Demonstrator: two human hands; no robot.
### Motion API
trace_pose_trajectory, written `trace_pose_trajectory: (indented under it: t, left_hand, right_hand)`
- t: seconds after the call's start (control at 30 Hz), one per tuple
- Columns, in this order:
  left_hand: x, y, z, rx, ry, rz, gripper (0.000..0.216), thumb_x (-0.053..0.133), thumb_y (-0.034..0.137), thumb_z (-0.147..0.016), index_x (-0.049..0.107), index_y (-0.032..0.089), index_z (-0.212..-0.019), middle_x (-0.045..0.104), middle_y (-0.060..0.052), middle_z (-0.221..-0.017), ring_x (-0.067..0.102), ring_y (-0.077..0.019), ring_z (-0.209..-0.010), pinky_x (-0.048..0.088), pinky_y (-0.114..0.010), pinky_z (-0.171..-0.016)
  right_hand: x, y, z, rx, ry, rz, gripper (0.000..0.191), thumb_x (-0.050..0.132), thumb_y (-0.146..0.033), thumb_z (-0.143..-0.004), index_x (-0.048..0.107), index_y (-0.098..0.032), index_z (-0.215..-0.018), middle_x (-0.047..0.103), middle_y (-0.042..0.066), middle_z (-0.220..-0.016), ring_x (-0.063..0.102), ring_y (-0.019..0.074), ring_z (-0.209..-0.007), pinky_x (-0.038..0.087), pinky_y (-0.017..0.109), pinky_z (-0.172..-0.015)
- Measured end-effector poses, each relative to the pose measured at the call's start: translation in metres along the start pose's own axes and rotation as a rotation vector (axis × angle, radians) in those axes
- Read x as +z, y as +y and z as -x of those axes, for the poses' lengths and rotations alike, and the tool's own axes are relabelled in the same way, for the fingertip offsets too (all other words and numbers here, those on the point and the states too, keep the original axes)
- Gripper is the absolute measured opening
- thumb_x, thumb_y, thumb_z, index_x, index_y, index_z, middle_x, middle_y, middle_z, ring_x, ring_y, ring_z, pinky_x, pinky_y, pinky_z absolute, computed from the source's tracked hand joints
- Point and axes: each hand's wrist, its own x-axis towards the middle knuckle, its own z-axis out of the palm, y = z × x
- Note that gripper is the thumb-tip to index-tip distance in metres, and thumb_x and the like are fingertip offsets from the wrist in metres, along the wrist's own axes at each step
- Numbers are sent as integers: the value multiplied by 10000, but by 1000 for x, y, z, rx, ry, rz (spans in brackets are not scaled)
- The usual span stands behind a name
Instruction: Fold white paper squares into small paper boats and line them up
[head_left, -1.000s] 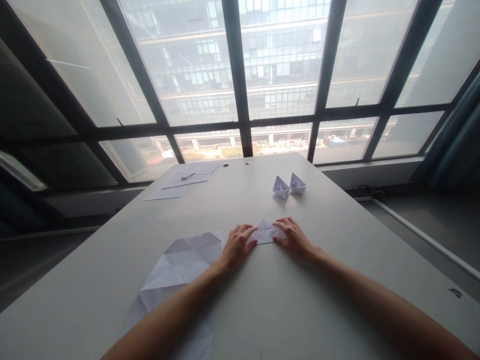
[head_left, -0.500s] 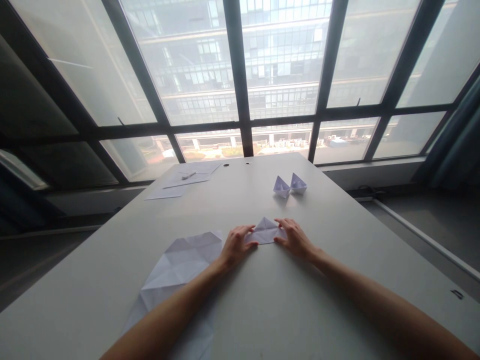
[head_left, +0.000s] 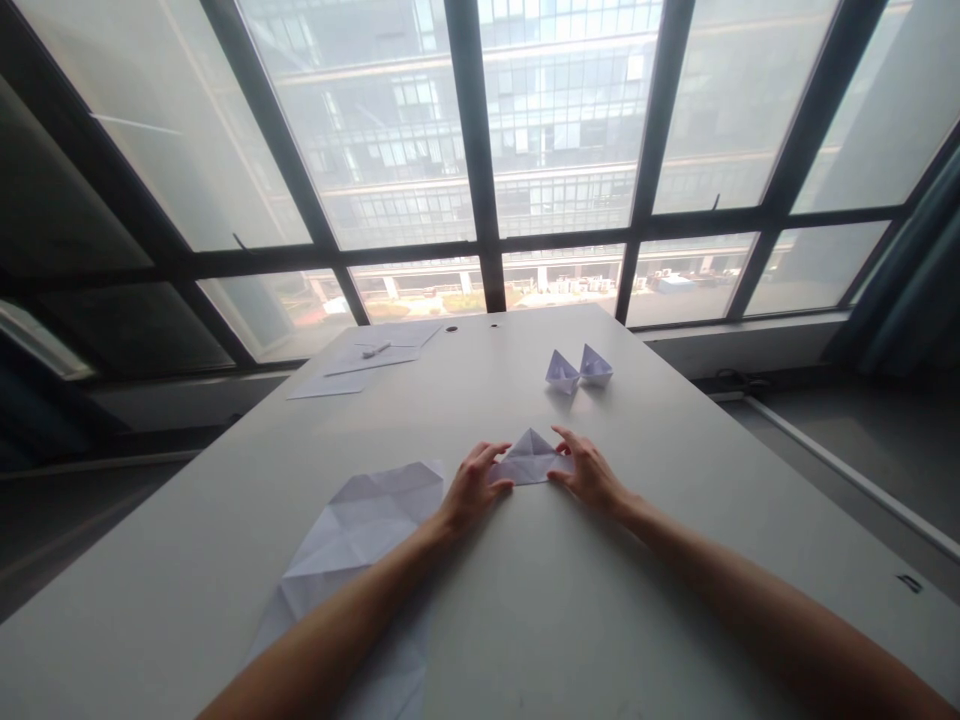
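The left hand (head_left: pixel 472 485) and the right hand (head_left: pixel 589 475) hide the 2 ends of the folded paper (head_left: pixel 531 466). Left of and nearer than that paper, the left forearm (head_left: pixel 337 615) covers part of a creased sheet (head_left: pixel 375 510), which the lower edge cuts off, along with both forearms and the table (head_left: pixel 510 620). Beyond the paper to the left, a small white object (head_left: pixel 376 351) is too tiny to identify; beyond it to the right, whether 2 folded paper shapes (head_left: pixel 562 376) touch is unclear. Glare blurs the building (head_left: pixel 562 130) far behind it.
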Motion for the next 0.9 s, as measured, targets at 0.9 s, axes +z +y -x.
trace_pose_trajectory:
  t: [0.9]
  left_hand:
    - [3, -4, 0, 45, -45, -41, 600, 699, 83, -766, 538, 263, -1315, 629, -46, -1168, 629, -216, -1026, 508, -346, -929]
  right_hand:
    - [-10, -12, 0, -88, -3, 78, 643, 736, -126, -754, 493, -260, -1333, 570, 64, -1110, 607, 231, -958, 507, 389, -863]
